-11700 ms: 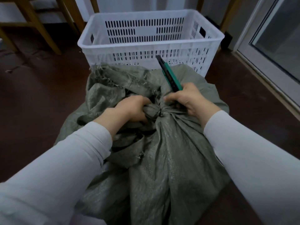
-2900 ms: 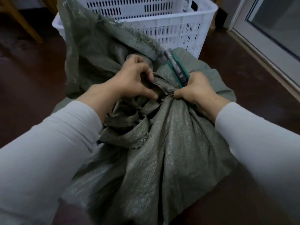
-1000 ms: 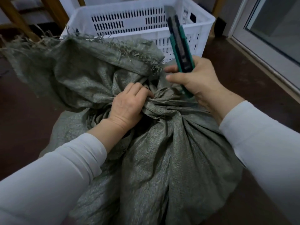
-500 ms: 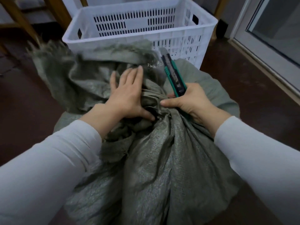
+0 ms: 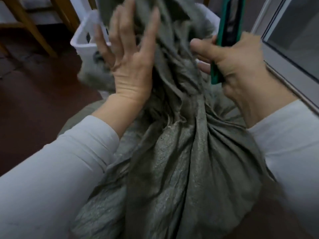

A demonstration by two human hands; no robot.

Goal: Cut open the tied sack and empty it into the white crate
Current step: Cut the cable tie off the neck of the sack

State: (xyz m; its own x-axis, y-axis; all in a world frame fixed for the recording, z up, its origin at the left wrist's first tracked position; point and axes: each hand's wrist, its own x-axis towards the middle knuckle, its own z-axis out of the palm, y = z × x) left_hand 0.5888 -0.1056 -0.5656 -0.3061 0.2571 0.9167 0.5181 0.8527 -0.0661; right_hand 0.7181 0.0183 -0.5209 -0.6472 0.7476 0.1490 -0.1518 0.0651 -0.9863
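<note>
Plainly, the chief hazard is posed by the knife, which is clamped upright in the curled fingers of the right hand, with only bunched cloth between it and the left hand. Its tip is cut off by the top edge of the view, so whether the blade is out cannot be told. If the cloth were pulled hard or the cut were rushed, the left hand could be nicked, since its fingers are held straight and spread against the loose top of the sack. Were the body slashed rather than the neck, the contents could be spilled on the floor instead of into the crate. The sack is seen on the near floor, grey-green, woven and creased, gathered tightly at its neck, with the crate partly hidden just beyond it at the far left.
</note>
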